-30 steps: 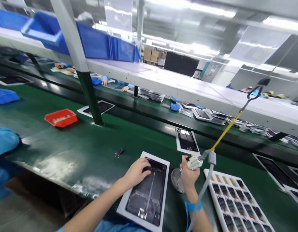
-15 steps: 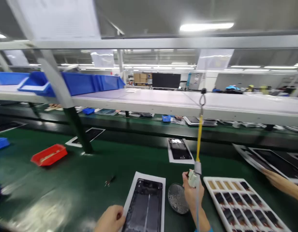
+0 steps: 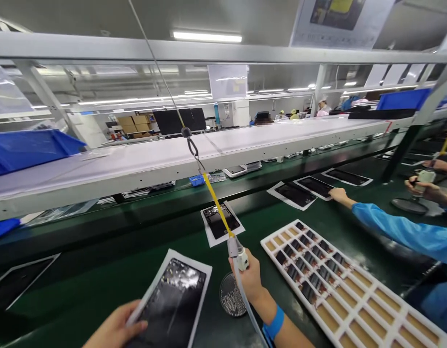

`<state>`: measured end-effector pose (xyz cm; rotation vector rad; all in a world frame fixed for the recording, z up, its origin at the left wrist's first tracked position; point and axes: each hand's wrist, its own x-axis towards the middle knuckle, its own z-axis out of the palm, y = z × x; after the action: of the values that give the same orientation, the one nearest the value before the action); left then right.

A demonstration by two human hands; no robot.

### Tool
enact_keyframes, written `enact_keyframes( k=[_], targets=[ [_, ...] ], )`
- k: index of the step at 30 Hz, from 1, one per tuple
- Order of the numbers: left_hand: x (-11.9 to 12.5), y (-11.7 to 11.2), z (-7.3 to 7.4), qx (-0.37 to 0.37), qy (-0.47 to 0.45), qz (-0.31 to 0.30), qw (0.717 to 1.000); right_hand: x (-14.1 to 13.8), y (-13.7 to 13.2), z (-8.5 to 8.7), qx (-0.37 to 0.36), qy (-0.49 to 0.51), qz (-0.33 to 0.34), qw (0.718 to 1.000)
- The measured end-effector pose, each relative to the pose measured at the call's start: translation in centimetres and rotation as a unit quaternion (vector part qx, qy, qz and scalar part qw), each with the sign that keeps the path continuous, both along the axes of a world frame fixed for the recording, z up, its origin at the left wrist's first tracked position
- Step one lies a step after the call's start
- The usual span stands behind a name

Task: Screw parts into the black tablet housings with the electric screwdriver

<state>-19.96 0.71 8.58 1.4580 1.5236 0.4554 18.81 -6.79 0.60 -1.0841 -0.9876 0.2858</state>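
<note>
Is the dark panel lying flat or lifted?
Lifted and tilted: the left hand grips the dark panel by its near edge, above the green belt.

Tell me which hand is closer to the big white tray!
Right. The right hand is just left of the white tray, not touching it. The left hand is much farther left, holding a dark panel.

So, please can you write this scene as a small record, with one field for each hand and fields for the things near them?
Left hand: holds a dark panel on white backing, tilted
Right hand: holds a white hand tool on a hose
Beside right hand: round perforated dish
Further right: white tray of dark parts
Co-worker: blue sleeve
</note>
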Motion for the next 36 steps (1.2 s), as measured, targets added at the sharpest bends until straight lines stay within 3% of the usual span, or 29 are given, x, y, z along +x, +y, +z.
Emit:
enact_keyframes(
  k=[3,5,7,9,13,16,19,23,26,30,36],
  targets=[
    [1.0,6.5,3.4,-0.009,-0.020,0.034,0.999,0.0,0.1,-0.2,0.003,-0.001,0.004,1.000],
    [2.1,10.5,4.3,-0.019,-0.054,0.114,0.992,0.1,0.1,-0.3,0.006,-0.002,0.002,1.000],
    [2.7,14.0,4.2,-0.022,-0.074,0.189,0.979,0.2,0.2,-0.3,0.010,-0.004,-0.001,1.000],
    [2.1,16.7,3.6,0.002,-0.035,0.225,0.974,0.3,0.3,-0.1,0.015,-0.008,-0.006,1.000],
    [0.0,20.0,3.0,0.102,0.192,0.195,0.956,0.5,0.6,0.3,0.025,-0.018,-0.018,0.999],
    [1.9,20.6,3.5,0.153,0.270,0.181,0.933,0.3,0.8,0.3,0.029,-0.023,-0.020,0.999],
    [8.3,19.9,2.7,0.138,0.148,0.150,0.968,0.2,0.6,0.1,0.025,-0.025,-0.021,0.999],
    [17.9,19.5,-1.2,0.031,0.032,0.098,0.994,0.3,0.2,-0.2,0.007,-0.034,-0.022,0.999],
    [22.5,19.8,-4.0,-0.017,0.018,0.094,0.995,0.6,-0.1,-0.1,-0.005,-0.043,-0.025,0.999],
    [24.7,19.8,-5.4,-0.043,0.046,0.089,0.994,0.9,-0.3,0.2,-0.014,-0.049,-0.029,0.998],
    [25.1,18.4,-4.3,-0.008,0.000,0.122,0.992,1.3,-0.4,0.3,-0.020,-0.050,-0.041,0.998]
  ],
)
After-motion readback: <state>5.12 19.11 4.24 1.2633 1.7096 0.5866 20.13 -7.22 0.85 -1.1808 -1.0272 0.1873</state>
